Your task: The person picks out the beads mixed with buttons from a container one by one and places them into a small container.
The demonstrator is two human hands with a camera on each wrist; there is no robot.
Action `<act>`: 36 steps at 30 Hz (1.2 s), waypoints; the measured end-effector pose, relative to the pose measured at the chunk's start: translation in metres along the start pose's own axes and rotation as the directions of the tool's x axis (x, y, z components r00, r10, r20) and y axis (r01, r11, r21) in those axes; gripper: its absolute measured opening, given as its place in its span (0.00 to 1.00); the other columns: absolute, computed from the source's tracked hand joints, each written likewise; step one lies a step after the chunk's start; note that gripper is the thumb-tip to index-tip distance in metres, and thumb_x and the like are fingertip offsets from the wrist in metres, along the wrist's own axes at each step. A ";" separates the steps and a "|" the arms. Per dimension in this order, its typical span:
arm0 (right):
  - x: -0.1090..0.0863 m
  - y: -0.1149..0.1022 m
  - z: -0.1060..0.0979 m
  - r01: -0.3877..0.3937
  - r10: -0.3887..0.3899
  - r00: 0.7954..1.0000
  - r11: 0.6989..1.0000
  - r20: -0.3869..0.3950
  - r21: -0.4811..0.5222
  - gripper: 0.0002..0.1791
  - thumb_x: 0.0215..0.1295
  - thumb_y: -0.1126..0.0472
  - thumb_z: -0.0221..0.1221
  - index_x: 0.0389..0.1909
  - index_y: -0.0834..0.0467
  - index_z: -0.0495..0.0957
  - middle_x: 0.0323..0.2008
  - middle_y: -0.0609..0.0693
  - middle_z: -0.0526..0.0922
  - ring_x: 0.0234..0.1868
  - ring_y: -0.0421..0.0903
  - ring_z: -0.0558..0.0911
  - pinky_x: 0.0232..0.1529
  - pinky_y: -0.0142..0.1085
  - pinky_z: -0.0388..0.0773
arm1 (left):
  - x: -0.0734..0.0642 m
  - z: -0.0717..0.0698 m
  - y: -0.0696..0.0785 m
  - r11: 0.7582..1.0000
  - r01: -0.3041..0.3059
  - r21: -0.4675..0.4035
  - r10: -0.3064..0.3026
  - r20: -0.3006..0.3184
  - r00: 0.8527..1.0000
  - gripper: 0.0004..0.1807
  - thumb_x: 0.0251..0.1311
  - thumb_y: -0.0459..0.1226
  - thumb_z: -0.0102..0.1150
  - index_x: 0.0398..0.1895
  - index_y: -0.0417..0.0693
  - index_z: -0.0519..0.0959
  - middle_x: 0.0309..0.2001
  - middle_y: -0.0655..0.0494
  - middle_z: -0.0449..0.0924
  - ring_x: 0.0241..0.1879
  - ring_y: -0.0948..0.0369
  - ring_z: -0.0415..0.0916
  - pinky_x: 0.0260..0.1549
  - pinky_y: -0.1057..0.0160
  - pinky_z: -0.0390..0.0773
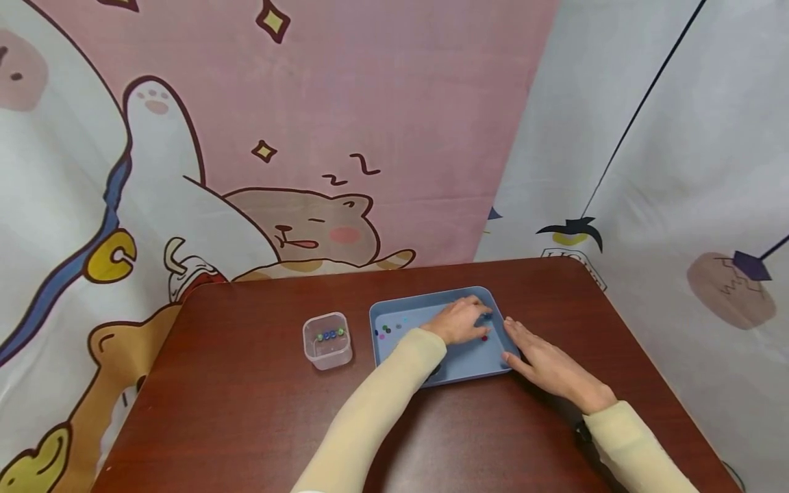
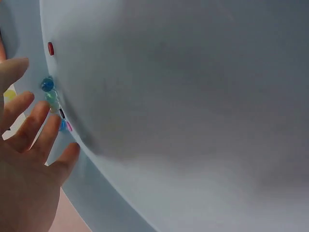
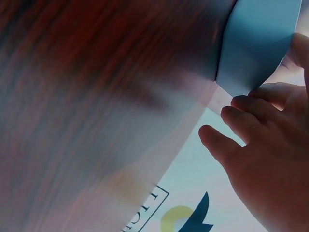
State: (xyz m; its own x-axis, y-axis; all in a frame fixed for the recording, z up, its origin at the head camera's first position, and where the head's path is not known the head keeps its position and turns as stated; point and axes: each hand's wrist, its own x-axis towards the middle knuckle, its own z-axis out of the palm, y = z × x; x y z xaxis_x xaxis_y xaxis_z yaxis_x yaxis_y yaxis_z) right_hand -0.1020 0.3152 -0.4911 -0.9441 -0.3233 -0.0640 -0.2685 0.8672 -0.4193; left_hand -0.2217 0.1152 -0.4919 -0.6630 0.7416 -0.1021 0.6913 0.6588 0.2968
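Note:
A blue tray [image 1: 468, 364] sits on the table with small buttons and glass marbles in it. My left hand [image 1: 459, 320] is over the tray's right part, its fingers spread and apart. By its fingertips in the left wrist view are a blue marble [image 2: 47, 84], a greenish marble [image 2: 51, 96] and a red button [image 2: 50, 48]; no grip on any of them shows. My right hand [image 1: 551, 363] lies at the tray's right edge, fingers extended. In the right wrist view its fingertips are against or close to the tray's outer wall [image 3: 256, 43].
Left of the tray stands a clear plastic box [image 1: 329, 357] holding several green and blue marbles [image 1: 330, 335]. Several small buttons [image 1: 387, 330] lie in the tray's left part. A printed cloth [image 1: 394, 123] hangs behind the brown wooden table [image 1: 246, 397].

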 end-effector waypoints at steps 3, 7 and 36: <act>-0.001 0.001 0.002 -0.003 0.003 1.000 1.000 0.001 0.006 0.44 0.76 0.45 0.59 0.80 0.67 0.55 0.79 0.65 0.55 0.78 0.66 0.59 0.71 0.63 0.61 | 0.001 0.003 0.001 0.999 -0.006 0.038 0.005 0.024 1.000 0.28 0.74 0.53 0.58 0.74 0.59 0.74 0.68 0.58 0.73 0.65 0.63 0.72 0.66 0.65 0.70; -0.002 0.001 0.003 -0.002 0.002 1.000 1.000 -0.003 0.000 0.44 0.76 0.45 0.59 0.80 0.66 0.55 0.79 0.65 0.55 0.77 0.66 0.59 0.71 0.62 0.61 | 0.002 0.008 0.002 0.998 0.000 0.064 -0.002 0.031 1.000 0.29 0.73 0.54 0.59 0.74 0.60 0.73 0.70 0.59 0.71 0.66 0.64 0.71 0.66 0.65 0.70; -0.001 0.000 -0.001 -0.014 0.014 1.000 1.000 0.006 -0.002 0.44 0.76 0.44 0.59 0.80 0.65 0.55 0.79 0.65 0.55 0.78 0.66 0.59 0.71 0.62 0.61 | 0.002 0.009 0.004 0.993 0.041 0.114 -0.040 -0.012 0.999 0.28 0.72 0.54 0.60 0.72 0.61 0.74 0.70 0.62 0.71 0.67 0.63 0.70 0.65 0.61 0.71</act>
State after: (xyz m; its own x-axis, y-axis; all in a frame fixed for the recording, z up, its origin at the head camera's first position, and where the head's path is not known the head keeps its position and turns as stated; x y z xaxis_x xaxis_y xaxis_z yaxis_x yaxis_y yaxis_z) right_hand -0.1016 0.3158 -0.4898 -0.9466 -0.3137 -0.0749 -0.2562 0.8724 -0.4162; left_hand -0.2176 0.1203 -0.4999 -0.6932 0.7134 -0.1027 0.6918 0.6986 0.1827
